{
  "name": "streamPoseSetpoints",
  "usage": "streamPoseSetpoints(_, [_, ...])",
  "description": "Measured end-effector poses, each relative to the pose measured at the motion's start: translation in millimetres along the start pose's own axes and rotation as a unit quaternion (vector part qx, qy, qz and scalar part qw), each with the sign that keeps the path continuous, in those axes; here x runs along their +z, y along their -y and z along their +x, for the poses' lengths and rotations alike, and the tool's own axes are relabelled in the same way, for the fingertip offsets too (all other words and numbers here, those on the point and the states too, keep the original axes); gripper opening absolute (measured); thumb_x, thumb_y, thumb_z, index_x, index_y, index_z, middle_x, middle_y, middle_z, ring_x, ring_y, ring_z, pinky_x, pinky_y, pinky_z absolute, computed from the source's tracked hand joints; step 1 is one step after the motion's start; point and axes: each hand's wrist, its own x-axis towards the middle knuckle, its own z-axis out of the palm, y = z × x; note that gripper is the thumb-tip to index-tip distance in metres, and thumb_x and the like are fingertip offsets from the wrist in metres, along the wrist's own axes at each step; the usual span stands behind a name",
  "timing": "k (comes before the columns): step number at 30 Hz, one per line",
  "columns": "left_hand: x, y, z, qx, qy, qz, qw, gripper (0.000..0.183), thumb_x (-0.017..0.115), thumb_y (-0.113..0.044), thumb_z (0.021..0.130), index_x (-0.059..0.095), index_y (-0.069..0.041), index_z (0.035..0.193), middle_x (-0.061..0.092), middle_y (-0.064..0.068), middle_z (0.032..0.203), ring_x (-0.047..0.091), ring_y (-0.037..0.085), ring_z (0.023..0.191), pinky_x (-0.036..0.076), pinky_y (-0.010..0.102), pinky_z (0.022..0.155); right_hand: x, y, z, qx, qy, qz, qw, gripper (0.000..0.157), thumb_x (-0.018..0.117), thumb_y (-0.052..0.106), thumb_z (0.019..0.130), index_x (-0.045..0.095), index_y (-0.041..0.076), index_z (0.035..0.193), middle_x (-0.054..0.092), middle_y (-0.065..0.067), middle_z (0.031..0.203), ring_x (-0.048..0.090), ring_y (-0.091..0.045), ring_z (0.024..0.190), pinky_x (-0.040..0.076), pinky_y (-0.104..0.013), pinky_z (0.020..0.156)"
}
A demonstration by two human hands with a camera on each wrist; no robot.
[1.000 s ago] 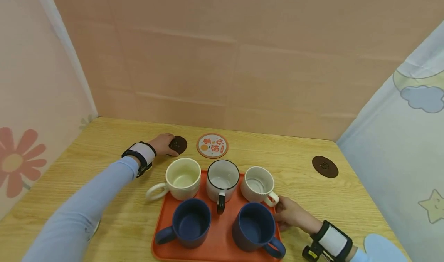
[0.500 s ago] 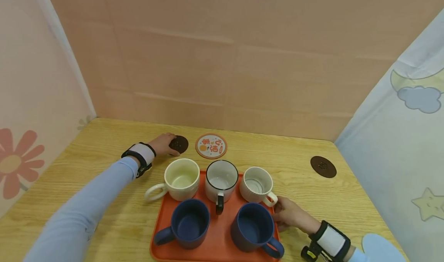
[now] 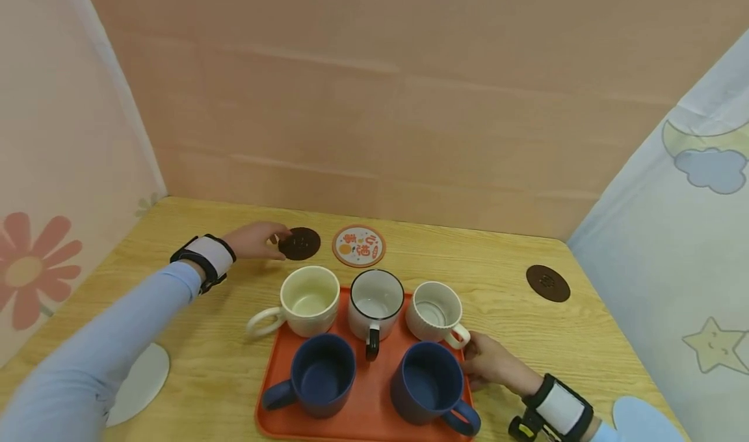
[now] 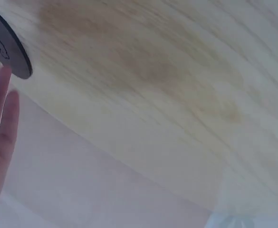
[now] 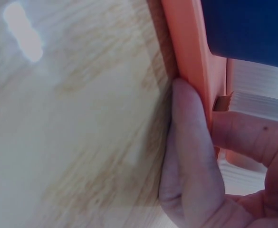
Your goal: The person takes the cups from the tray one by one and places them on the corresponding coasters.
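My left hand [image 3: 254, 240] is at the left side of a dark brown round coaster [image 3: 301, 244] at the back of the table. Its fingers are loosely extended, with the fingertips right at the coaster's edge in the left wrist view. My right hand [image 3: 494, 362] pinches the right rim of an orange tray [image 5: 191, 42], thumb inside and fingers along the outer wall. On the tray stand a cream mug [image 3: 310, 302], a white mug with a black rim [image 3: 376, 302], a small ribbed white cup [image 3: 434, 311] and two navy mugs, one left [image 3: 323, 377] and one right [image 3: 427, 383].
A printed round coaster [image 3: 359, 246] lies behind the tray, and another dark brown coaster [image 3: 548, 283] lies at the far right. A pale disc [image 3: 143, 387] is beneath the left forearm; a light blue disc [image 3: 646, 419] sits near the right wrist. Cloth walls border the table.
My left hand has let go of the dark coaster and drawn back to the left, uncovering more of it and the pale disc. The right hand and tray have stayed in place.
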Motion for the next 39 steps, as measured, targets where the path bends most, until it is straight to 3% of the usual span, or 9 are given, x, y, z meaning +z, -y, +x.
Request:
streamPoseSetpoints(5, [-9.1,-1.2,-11.7,-0.001,0.023,0.007,0.9997,0.048,0.071,-0.024,0.078,0.056,0.006,0.113,0.062,0.008,0.089,0.058,0.021,0.080,0.048,0.038,0.072,-1.1,-1,1,0.013,-0.002,-0.002,1.000,0.045,0.067,0.003,0.075,0.045,-0.014,0.110,0.055,-0.009,0.075,0.059,-0.017,0.056,0.053,-0.035,0.050])
streamPoseSetpoints(19, [-16.3,-8.1,-43.4,-0.044,0.069,0.009,0.9966,0.058,0.071,-0.031,0.077,0.052,0.005,0.118,0.061,0.012,0.098,0.057,0.030,0.090,0.047,0.043,0.077,-0.5,-4,-1,0.011,-0.004,0.012,1.000,0.046,0.064,0.000,0.075,0.042,-0.016,0.113,0.056,-0.008,0.079,0.060,-0.019,0.058,0.053,-0.037,0.051])
streamPoseSetpoints(29, [-27.0,-13.4,-66.9,-0.039,0.061,0.012,0.9973,0.055,0.073,-0.032,0.075,0.055,0.005,0.112,0.061,0.015,0.099,0.058,0.032,0.088,0.048,0.043,0.075,-0.4,-6,-1,0.015,0.001,0.016,1.000,0.047,0.063,0.001,0.076,0.041,-0.017,0.114,0.056,-0.009,0.080,0.061,-0.020,0.059,0.054,-0.038,0.053])
streamPoseSetpoints(39, [-44.3,-29.1,-90.7,-0.052,0.076,0.007,0.9957,0.054,0.074,-0.034,0.073,0.057,0.002,0.109,0.061,0.008,0.096,0.057,0.026,0.087,0.048,0.040,0.074,0.0,-3,-2,0.034,-0.013,0.007,0.999,0.052,0.065,0.000,0.075,0.040,-0.017,0.116,0.055,-0.010,0.080,0.062,-0.021,0.059,0.054,-0.038,0.052])
